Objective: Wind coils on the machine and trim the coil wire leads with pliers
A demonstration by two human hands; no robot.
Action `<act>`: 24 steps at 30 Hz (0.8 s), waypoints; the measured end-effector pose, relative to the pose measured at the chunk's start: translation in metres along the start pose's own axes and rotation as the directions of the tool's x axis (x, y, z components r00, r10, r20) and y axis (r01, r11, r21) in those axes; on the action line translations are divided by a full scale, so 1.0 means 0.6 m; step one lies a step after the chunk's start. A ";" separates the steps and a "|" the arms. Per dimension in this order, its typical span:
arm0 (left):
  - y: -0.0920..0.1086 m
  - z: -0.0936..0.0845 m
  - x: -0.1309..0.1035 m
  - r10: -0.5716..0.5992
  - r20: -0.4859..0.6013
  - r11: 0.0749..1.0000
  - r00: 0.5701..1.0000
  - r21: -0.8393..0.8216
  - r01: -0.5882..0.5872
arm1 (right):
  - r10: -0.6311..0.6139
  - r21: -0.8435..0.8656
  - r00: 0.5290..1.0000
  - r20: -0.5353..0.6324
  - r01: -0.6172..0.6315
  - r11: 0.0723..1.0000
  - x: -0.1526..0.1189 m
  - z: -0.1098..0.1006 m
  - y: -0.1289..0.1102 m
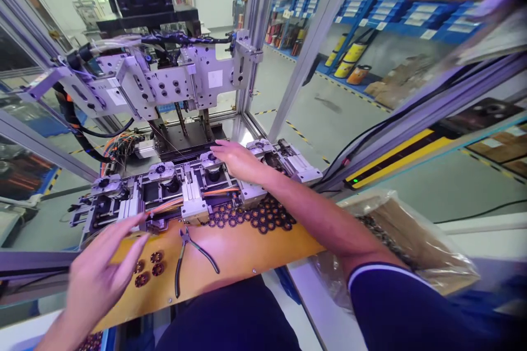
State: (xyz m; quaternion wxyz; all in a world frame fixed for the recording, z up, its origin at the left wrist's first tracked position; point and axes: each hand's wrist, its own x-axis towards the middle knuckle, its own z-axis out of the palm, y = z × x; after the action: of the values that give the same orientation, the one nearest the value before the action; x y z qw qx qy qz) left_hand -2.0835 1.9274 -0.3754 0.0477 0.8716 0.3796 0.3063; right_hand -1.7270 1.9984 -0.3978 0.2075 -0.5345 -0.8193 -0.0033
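Note:
My right hand [237,160] reaches forward over the machine's row of round fixtures [161,171], fingers together and resting on the fixture near the middle. Whether it holds a part I cannot tell. My left hand [99,271] hovers open, fingers spread, above the left end of the orange board [247,255], just in front of the fixture row. Three small dark ring-shaped parts [149,270] lie on the board beside it. A heap of the same rings [255,215] lies further right, under my right forearm. Black-handled pliers [187,255] lie on the board between the two groups.
A metal head with cables [164,79] hangs above the fixtures inside an aluminium frame [304,60]. A plastic bag of parts [411,241] lies at the right. Blue shelving with bins [395,13] stands across the aisle.

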 end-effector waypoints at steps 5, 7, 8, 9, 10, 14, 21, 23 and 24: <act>0.032 0.110 0.201 0.206 0.398 0.952 0.894 0.129 -0.277 | 0.051 0.047 0.896 -0.441 -0.034 0.998 -0.089 -0.066 -0.065; 0.035 0.157 0.241 0.193 0.465 0.944 0.864 0.152 -0.292 | 0.039 0.095 0.826 -0.563 0.018 0.995 -0.149 -0.084 -0.089; 0.035 0.176 0.253 0.183 0.477 0.943 0.859 0.161 -0.291 | 0.050 0.116 0.817 -0.574 0.021 0.993 -0.182 -0.087 -0.099; 0.036 0.190 0.262 0.173 0.490 0.941 0.854 0.173 -0.290 | 0.080 0.136 0.829 -0.554 -0.006 0.991 -0.217 -0.086 -0.108; 0.037 0.201 0.267 0.164 0.501 0.939 0.849 0.184 -0.291 | 0.131 0.155 0.847 -0.516 -0.058 0.986 -0.252 -0.079 -0.115; 0.040 0.215 0.274 0.148 0.532 0.929 0.834 0.214 -0.302 | 0.392 0.224 0.848 -0.357 -0.330 0.917 -0.383 -0.019 -0.140; 0.058 0.208 0.285 0.154 0.563 0.902 0.812 0.255 -0.347 | 0.478 0.161 0.813 -0.331 -0.450 0.878 -0.455 0.057 -0.172; 0.064 0.205 0.289 0.159 0.571 0.894 0.805 0.262 -0.363 | 0.460 0.150 0.826 -0.327 -0.435 0.888 -0.443 0.055 -0.169; 0.066 0.204 0.290 0.159 0.574 0.891 0.804 0.266 -0.367 | 0.451 0.145 0.831 -0.325 -0.428 0.892 -0.437 0.052 -0.167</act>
State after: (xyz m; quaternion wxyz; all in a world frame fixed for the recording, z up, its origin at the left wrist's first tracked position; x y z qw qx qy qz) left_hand -1.8974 2.0378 -0.3751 -0.0542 0.9600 0.2739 -0.0223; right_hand -1.7355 1.7335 -0.4950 0.3625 -0.6920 -0.6239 -0.0233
